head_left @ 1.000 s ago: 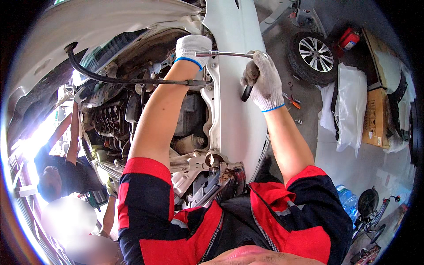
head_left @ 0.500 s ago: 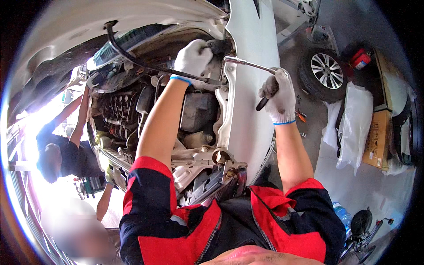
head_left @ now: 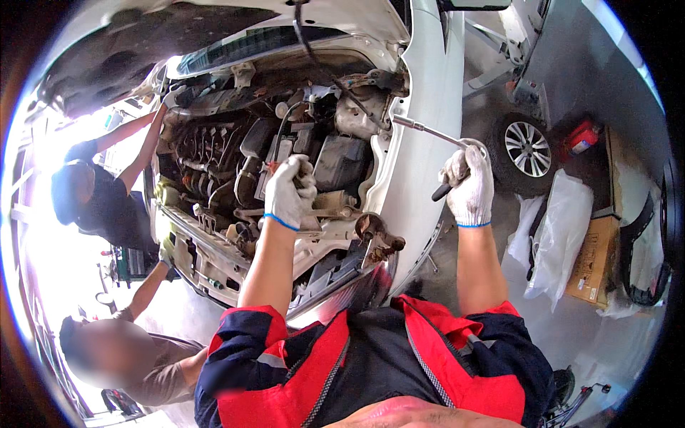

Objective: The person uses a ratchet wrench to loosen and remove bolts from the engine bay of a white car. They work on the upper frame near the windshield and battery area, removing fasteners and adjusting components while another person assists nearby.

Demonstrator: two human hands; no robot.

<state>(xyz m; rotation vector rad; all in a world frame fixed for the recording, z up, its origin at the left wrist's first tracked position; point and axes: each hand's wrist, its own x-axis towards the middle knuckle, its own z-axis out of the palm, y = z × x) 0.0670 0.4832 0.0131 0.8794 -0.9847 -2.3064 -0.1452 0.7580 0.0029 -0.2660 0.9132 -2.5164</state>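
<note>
My right hand [head_left: 471, 187], in a white knit glove, grips a ratchet wrench [head_left: 441, 192] by its dark handle. A long chrome extension bar [head_left: 432, 130] runs from the ratchet toward the left, over the white fender [head_left: 422, 167]. Its socket end hangs near the fender's inner edge. Above the engine bay [head_left: 207, 160], my left hand [head_left: 289, 194] is gloved too, with its fingers curled inward. Whatever it may hold is hidden. A black box [head_left: 337, 162] sits in the bay just right of that hand.
The raised hood [head_left: 143, 53] overhangs the bay, with a dark rod [head_left: 305, 44] crossing below it. Two people work at the left side: one in dark clothes [head_left: 118, 207], one in brown [head_left: 160, 360]. Right: a wheel [head_left: 526, 150], fire extinguisher [head_left: 581, 137], plastic-wrapped part [head_left: 560, 232] and cardboard box [head_left: 594, 260].
My left hand has drawn back from the dark part by the fender's far inner edge, toward me. My right hand still holds the ratchet. The whole view has shifted.
</note>
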